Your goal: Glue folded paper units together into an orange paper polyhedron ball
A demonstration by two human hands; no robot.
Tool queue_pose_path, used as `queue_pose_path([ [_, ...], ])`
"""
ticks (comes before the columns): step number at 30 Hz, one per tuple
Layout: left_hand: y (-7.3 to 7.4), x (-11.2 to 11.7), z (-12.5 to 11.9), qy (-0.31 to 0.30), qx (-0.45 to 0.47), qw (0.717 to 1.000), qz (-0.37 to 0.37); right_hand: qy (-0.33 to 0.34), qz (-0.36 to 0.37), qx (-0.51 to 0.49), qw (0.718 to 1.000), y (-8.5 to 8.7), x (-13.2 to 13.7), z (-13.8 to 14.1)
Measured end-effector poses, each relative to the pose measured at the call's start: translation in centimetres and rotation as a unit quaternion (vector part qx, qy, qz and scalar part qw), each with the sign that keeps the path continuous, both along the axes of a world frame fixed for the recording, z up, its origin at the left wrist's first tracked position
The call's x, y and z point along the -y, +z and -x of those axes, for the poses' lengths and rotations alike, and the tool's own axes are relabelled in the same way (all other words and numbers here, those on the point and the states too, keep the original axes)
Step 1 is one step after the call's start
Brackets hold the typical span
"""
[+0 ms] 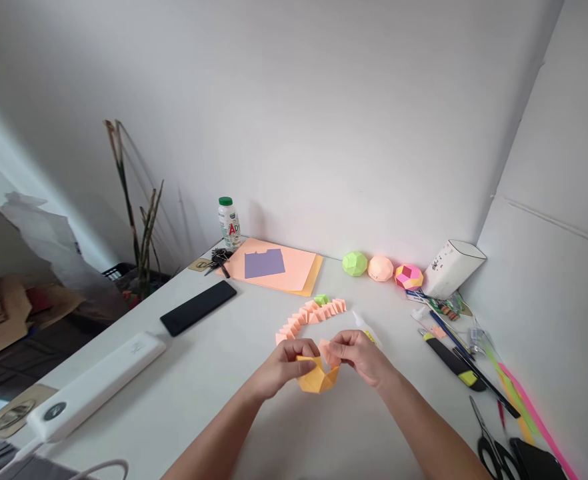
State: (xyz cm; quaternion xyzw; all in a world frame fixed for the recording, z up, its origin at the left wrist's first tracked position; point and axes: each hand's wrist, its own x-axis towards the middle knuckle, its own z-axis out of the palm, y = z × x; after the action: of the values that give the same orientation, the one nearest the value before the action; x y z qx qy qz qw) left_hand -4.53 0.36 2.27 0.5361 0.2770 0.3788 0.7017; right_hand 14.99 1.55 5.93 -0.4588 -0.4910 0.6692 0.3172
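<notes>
From the head camera, we look down on a white table (pixel 214 373) set in the corner of a white room.

Near its front edge, both hands are close together, just above the tabletop. The left hand (pixel 287 363) pinches the left rim of an orange folded paper cup (pixel 317 381), a small open-topped shape; we cannot tell whether anything lies inside it. The right hand (pixel 360 357) pinches a small peach folded piece (pixel 330 351) that touches the cup's right rim.

Just behind the hands, a curved row of peach folded units (pixel 311 313) lies on the table, with a green folded unit (pixel 321 300) at its far side. A small glue bottle (pixel 367 329) lies beside the right hand.

Further back, there is a stack of peach paper sheets (pixel 294 273) with a purple sheet (pixel 264 263) on top. Behind the stack, a white bottle (pixel 229 223) stands upright with its green cap on, its contents hidden. Keys (pixel 219 259) lie beside it, and a black phone (pixel 198 307) lies nearer to us.

Along the back wall sit three paper balls: a green ball (pixel 355 263), a peach ball (pixel 380 268) and a pink and yellow ball (pixel 409 276). A white box (pixel 453 268) leans in the corner, and we cannot see inside it.

On the right lie pens (pixel 454 337), a black and yellow knife (pixel 454 363), neon paper strips (pixel 524 407) and scissors (pixel 489 443).
</notes>
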Motion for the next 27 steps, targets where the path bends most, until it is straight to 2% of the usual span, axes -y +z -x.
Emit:
queue_pose_path([
  [10,0.1,0.0,0.0,-0.011,0.015,1.000,0.003,0.028,0.006,-0.024,0.999,-1.1,-0.3,-0.2],
  [19,0.3,-0.1,0.0,-0.018,0.002,1.000,0.000,0.048,0.007,-0.011,0.999,-1.0,-0.1,-0.1],
  [27,0.0,-0.2,0.0,-0.020,-0.009,1.000,0.007,0.038,-0.012,0.026,0.999,-0.7,0.1,0.0],
])
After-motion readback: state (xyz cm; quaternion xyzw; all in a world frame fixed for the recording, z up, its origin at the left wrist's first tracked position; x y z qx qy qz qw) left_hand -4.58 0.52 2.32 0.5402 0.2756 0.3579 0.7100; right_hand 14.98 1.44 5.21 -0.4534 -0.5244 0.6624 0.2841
